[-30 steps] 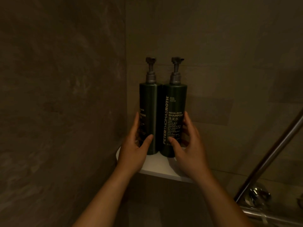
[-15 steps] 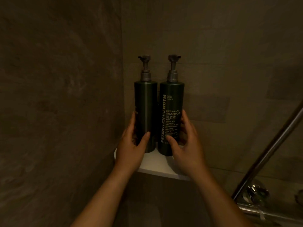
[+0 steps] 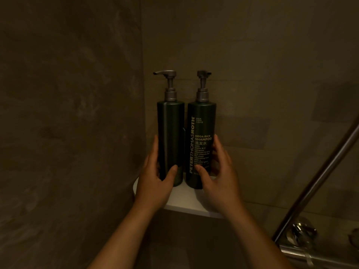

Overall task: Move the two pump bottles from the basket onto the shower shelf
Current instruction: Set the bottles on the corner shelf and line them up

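Two dark green pump bottles stand upright side by side on the white corner shower shelf (image 3: 184,204). The left bottle (image 3: 171,133) shows a plain side and its grey pump spout points left. The right bottle (image 3: 202,125) shows its shampoo label toward me. My left hand (image 3: 157,181) wraps the lower part of the left bottle, thumb in front. My right hand (image 3: 217,181) grips the lower part of the shampoo bottle the same way. A narrow gap separates the two bottles. No basket is in view.
Brown stone-look tiled walls meet in the corner behind the shelf. A slanted metal rail (image 3: 318,177) runs up from the lower right, above a chrome tap fitting (image 3: 303,235) and a horizontal metal pipe (image 3: 310,255).
The left bottle has turned: its pump spout now points left and its label faces away. A small gap has opened between the bottles. Both hands stay on them.
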Tool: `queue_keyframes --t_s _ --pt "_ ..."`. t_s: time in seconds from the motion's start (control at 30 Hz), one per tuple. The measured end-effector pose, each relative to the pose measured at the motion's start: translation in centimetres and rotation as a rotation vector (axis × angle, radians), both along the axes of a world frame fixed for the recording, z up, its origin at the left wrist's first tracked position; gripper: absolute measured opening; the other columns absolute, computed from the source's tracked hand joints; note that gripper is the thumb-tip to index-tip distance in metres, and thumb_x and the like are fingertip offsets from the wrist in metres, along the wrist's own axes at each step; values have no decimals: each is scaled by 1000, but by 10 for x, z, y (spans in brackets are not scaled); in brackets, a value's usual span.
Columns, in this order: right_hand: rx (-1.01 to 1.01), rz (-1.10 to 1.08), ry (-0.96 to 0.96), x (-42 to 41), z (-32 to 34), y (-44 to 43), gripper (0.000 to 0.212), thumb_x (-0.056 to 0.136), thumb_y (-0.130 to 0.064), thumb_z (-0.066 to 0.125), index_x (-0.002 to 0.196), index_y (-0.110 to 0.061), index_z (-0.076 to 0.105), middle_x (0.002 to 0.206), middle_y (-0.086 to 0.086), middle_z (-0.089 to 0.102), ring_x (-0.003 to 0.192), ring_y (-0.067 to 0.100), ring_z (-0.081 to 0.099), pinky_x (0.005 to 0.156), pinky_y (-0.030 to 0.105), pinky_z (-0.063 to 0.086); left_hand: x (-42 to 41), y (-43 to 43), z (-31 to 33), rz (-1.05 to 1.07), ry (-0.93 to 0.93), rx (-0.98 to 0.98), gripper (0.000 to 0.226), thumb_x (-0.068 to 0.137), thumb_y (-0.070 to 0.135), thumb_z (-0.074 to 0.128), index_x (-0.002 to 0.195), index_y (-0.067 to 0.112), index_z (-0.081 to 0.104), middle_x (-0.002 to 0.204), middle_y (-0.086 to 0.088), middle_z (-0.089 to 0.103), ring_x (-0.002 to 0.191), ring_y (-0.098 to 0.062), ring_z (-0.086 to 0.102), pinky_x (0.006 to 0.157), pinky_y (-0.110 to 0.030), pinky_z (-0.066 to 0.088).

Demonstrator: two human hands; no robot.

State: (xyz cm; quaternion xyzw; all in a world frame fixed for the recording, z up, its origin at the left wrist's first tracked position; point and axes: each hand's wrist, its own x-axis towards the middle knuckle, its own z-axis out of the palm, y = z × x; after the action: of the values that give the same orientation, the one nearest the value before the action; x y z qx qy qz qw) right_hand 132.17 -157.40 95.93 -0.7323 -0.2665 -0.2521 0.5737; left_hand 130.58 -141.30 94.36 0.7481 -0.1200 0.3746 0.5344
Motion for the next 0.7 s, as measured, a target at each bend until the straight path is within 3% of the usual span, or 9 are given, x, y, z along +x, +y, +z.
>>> queue_keyframes --t_s 0.07,0.1,0.2,0.33,0.6,0.7 --pt "-4 -7 -7 0 0 0 80 84 -16 62 141 -47 14 141 -11 36 126 4 40 102 40 44 1 -2 0 62 -19 -16 86 74 33 70 135 61 16 129 32 33 115 21 36 85 -9 44" --pt "-8 -11 -6 0 -1 -1 80 84 -16 62 141 -48 14 141 -10 35 126 4 40 102 40 44 2 -3 0 91 -20 -27 87 72 35 72 134 62 17 123 35 33 111 24 36 80 -8 44" --pt "-10 -10 -4 0 -1 -1 81 84 -16 62 141 -48 14 140 -13 34 127 4 40 102 40 44 5 -3 -1 90 -5 -23 86 76 29 70 132 64 16 114 41 36 105 27 38 85 -16 42" --pt "-8 1 -10 0 -1 -1 81 85 -15 62 142 -46 14 136 -16 34 125 3 41 102 39 44 4 -1 -1 18 38 15 82 85 23 61 134 64 10 125 39 34 115 21 37 96 -22 40" --pt "2 3 3 -1 0 -1 81 85 -16 62 141 -49 14 142 -10 35 126 3 40 101 39 45 3 -5 1 50 32 4 87 79 25 68 136 60 11 120 41 33 111 23 37 93 -22 42" --pt "0 -2 0 -1 0 -1 81 84 -15 62 141 -48 14 140 -13 34 126 3 40 101 39 44 1 -5 2 43 20 -20 87 77 26 70 137 58 16 128 28 39 114 19 39 92 -22 44"
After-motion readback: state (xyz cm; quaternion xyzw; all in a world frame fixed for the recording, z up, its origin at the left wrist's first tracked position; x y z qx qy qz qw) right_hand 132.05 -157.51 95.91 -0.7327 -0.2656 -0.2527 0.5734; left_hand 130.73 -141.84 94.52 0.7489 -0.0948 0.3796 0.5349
